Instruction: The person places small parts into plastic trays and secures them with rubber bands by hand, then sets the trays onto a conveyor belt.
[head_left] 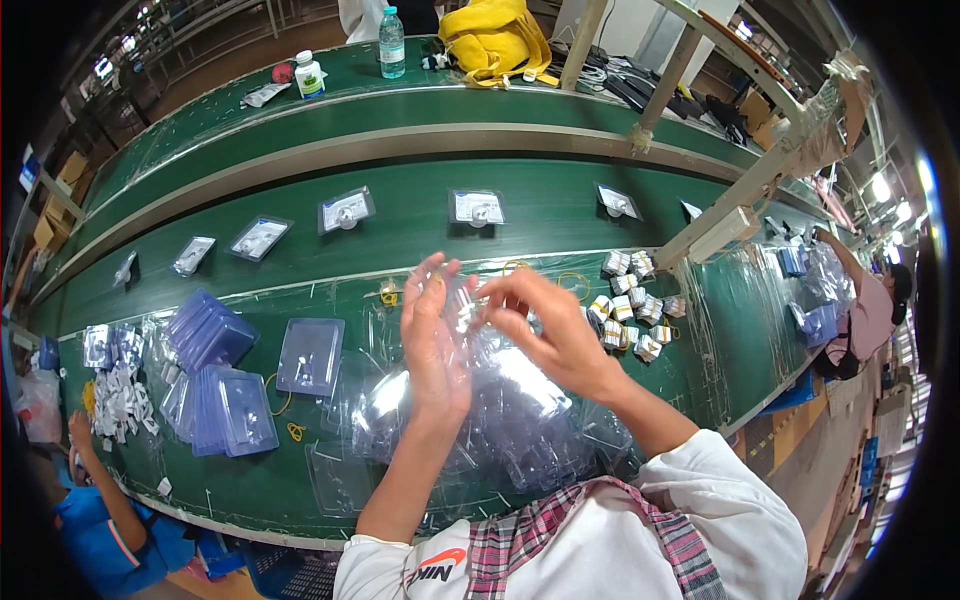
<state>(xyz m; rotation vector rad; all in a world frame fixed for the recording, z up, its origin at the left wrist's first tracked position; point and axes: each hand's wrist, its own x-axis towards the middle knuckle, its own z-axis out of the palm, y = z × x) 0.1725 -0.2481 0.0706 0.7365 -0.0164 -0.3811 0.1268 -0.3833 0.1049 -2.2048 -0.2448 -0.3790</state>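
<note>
My left hand (432,345) is raised over the green table with its palm turned inward, and a clear plastic piece rests against its palm and fingers. Close to its right, my right hand (545,325) has bent fingers at small white parts (465,312) on that clear piece. Whether the fingertips grip a part is too small to tell. Under both hands lies a heap of clear plastic shells (520,420). Several small bundles of white pieces (635,300) sit right of my right hand. A flat clear shell (310,356) lies left of my left hand.
Packaged items (477,208) lie spaced along the green belt (400,240). Stacked bluish shells (235,410) and white parts (127,400) are at left. A bottle (391,45) and yellow cloth (495,38) stand behind. Co-workers' arms (112,490) show at both sides; a metal post (725,205) rises at right.
</note>
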